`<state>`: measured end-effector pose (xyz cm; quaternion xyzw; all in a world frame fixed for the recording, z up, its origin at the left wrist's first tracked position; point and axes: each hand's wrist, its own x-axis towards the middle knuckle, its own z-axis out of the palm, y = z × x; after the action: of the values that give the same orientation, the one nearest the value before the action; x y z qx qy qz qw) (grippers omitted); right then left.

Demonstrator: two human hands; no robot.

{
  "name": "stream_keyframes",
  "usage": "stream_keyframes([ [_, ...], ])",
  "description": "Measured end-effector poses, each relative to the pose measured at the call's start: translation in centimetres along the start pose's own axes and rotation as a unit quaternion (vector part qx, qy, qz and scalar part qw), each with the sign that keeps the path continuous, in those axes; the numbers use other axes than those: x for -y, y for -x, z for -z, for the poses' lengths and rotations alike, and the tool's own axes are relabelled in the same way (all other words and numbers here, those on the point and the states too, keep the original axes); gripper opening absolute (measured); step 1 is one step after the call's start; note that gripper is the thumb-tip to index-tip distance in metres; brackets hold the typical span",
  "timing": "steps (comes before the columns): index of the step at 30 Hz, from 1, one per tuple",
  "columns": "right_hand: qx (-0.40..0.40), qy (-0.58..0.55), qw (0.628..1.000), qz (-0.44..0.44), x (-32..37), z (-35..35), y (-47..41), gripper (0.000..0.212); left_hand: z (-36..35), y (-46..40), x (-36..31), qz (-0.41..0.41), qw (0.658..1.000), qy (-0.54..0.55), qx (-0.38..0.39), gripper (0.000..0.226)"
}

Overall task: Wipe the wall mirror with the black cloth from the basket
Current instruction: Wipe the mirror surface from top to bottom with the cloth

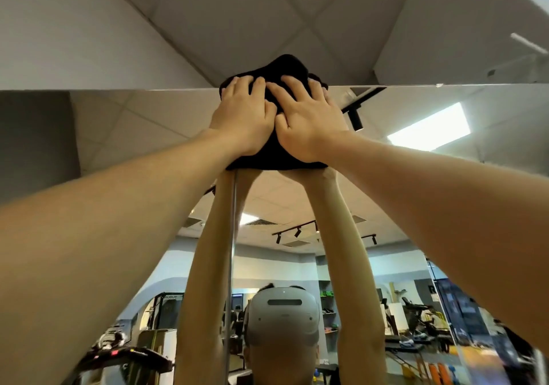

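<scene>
Your two bare forearms reach up and away from you, the left one coming in from the lower left and the right one from the lower right, and they meet near the top of the wall mirror (416, 176). Your left hand (243, 117) and your right hand (306, 120) lie side by side, touching at the thumbs, both flat on the black cloth (285, 67). The fingers (237, 87) of both hands are spread and pressed onto the fabric rather than curled around it, so you pin the cloth against the glass with your palms. The cloth is bunched under your hands; it sits right at the mirror's upper edge, with a lump of it rising past that edge onto the white wall above and a fold hanging below your wrists. In the glass beyond, you see your own raised arms mirrored, a grey headset (283, 316) low in the middle, and a gym room with a treadmill (416, 313) far to the right, track lights (297, 231) and bright ceiling panels (430, 127).
</scene>
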<state>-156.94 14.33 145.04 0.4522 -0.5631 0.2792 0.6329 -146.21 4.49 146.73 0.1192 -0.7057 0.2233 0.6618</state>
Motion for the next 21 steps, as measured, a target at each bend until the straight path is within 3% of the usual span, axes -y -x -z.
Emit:
stream_keyframes([
  [21, 0.015, 0.011, 0.999, -0.036, -27.0, 7.1, 8.7, 0.067, -10.1, -3.6, -27.5, -0.031, 0.999, 0.031, 0.007, 0.06],
])
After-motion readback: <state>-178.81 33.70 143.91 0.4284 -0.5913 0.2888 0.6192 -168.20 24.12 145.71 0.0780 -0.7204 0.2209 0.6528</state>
